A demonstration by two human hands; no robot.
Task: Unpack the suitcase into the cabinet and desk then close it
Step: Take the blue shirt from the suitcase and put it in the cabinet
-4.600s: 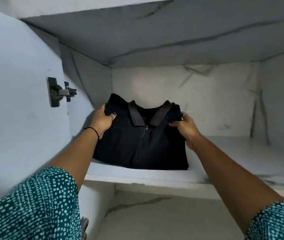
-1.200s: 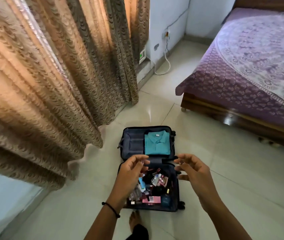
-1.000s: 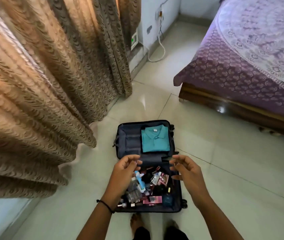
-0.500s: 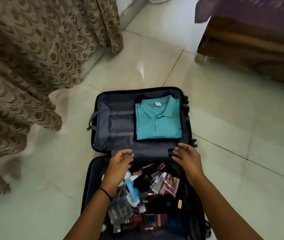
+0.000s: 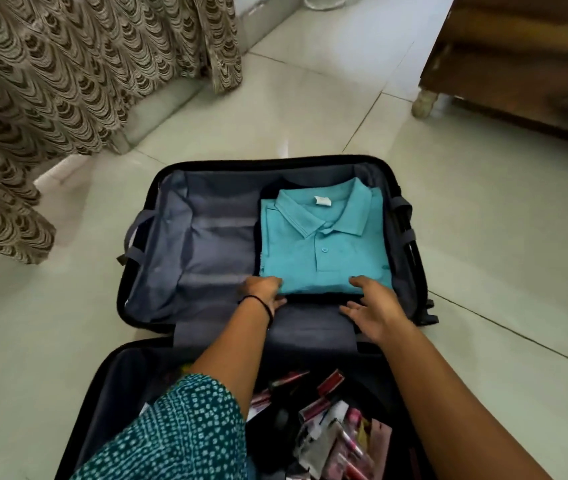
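Two halves of the open black suitcase with grey lining point(image 5: 206, 244) lie flat on the floor. The folded teal polo shirt point(image 5: 324, 244) sits in the far half against the right wall, on something dark. Half a second ago my grips hung over the hinge; now both have reached the shirt's near edge. My left grip point(image 5: 261, 289) is at the near left corner with its fingers hidden at the hem, so I cannot tell whether it pinches the cloth yet. My right grip point(image 5: 372, 303) is spread, fingertips touching the near right edge. I judge this shirt goes to the cabinet next. The near half holds a heap of small red and silver packets point(image 5: 331, 427). Around the case are glossy pale floor tiles point(image 5: 483, 220), a brown patterned curtain point(image 5: 68, 64) on the left and a wooden bed frame point(image 5: 517, 64) far right.
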